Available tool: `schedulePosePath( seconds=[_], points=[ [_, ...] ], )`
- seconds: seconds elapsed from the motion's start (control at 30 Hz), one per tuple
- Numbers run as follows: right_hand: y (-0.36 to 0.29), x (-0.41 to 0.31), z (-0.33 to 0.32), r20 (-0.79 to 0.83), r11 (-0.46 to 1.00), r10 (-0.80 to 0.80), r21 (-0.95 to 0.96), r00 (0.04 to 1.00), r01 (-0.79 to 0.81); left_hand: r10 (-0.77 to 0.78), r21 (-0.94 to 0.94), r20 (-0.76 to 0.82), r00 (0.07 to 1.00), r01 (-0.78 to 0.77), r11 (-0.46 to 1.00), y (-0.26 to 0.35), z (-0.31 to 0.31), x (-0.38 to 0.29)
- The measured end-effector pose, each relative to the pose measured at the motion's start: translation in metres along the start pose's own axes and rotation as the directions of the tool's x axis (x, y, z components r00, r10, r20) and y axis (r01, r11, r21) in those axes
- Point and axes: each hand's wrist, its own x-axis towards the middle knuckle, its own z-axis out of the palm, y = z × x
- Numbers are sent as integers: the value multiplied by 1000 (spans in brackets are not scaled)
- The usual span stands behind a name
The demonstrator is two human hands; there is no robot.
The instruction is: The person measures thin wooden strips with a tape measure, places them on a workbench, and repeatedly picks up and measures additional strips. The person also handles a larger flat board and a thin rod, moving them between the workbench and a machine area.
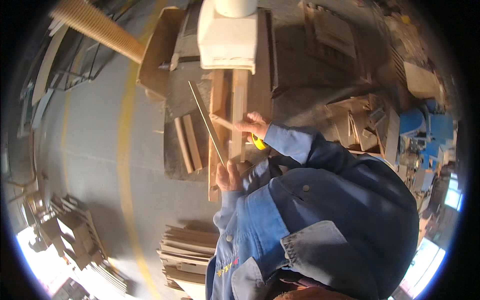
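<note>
My left hand point(228, 177) grips the lower end of a long, thin wooden strip point(206, 120), which slants up and to the left. To its upper right, my right hand point(253, 124) is over a pale, narrow wooden board point(237, 108). Whether it holds the board or only rests on it is unclear. A yellow curved object point(258, 142) shows under that hand near the cuff; its kind is not plain. A short wooden piece point(222, 122) lies across to the left of the right fingers. Beneath are reddish-brown wooden rails point(214, 187).
A pale machine hood point(228, 41) covers the boards' far end. Two short wood pieces point(188, 144) lie on a dark surface at left. A cardboard box point(159, 52) and ribbed hose point(101, 30) stand beyond. Stacked boards point(187, 255) are near my left side; a scrap-filled bin point(360, 127) sits right.
</note>
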Motion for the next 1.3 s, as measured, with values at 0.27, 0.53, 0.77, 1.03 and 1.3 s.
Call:
schedulePosePath(
  seconds=[0.27, 0.53, 0.77, 1.03, 1.3],
  points=[
    [10, 22, -111, -248, 997, -19, -79, 968, -1, -53, -196, -76, 996, 37, 980, 19, 37, -11],
    [32, 89, -115, -220, 725, -63, -680, 974, -107, -102, -105, -193, 976, 82, 991, 28, 57, -32],
    [46, 117, -105, 90, 48, -195, -994, 977, 101, -138, -58, -258, 956, 128, 990, 30, 65, -46],
    [21, 74, -88, -63, 503, -206, -863, 976, 50, -187, -53, -164, 968, 181, 982, -9, -5, -84],
    [6, 80, -80, -206, 494, -348, -870, 915, -9, 107, 818, 225, 969, -247, 519, 25, -31, -118]
  ],
)
